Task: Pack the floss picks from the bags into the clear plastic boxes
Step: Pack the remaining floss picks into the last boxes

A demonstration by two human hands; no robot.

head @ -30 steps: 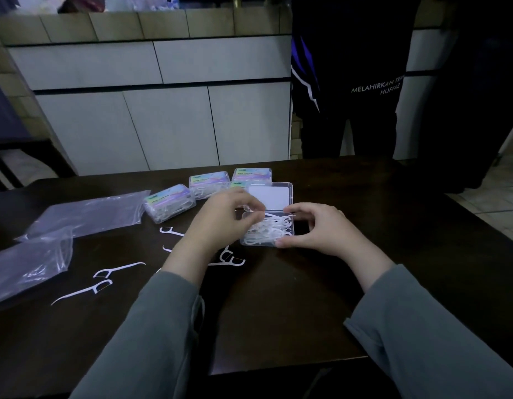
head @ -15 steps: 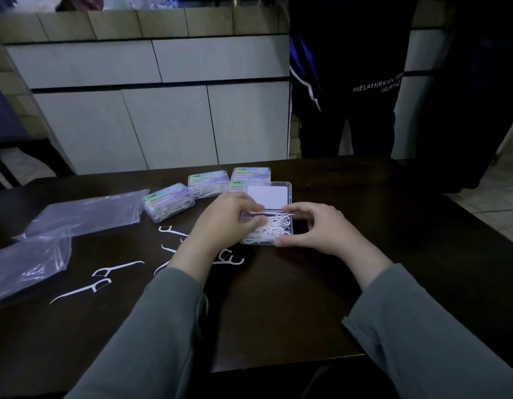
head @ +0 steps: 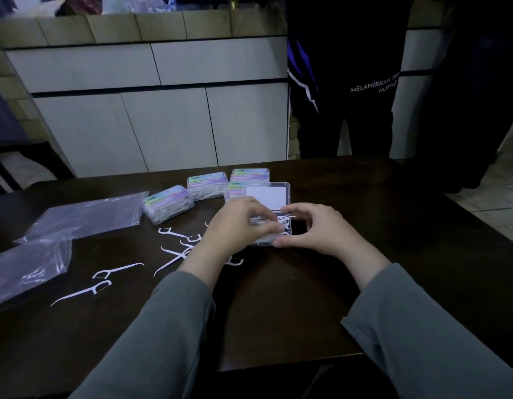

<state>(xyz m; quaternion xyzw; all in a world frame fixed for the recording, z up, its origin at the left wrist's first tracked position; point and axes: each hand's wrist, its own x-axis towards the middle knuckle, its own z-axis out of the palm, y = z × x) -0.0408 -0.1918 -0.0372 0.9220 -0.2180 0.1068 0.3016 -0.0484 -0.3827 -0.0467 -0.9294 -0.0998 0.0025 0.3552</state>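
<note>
Step in hand: loading. The left hand point(head: 238, 223) curls its fingers round floss picks point(head: 285, 225) inside the open box point(head: 266, 197). The right hand point(head: 315, 229) grips the box's near corner between thumb and fingers. Next: release, then gather the loose picks point(head: 120, 270) lying flat on the bench point(head: 278, 312).

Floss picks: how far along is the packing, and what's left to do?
Done: several closed, labelled clear plastic boxes hold picks. In hand: the left hand handles white floss picks in the open clear box, which the right hand grips. Left: several loose picks on the dark table; lid to close.
</note>
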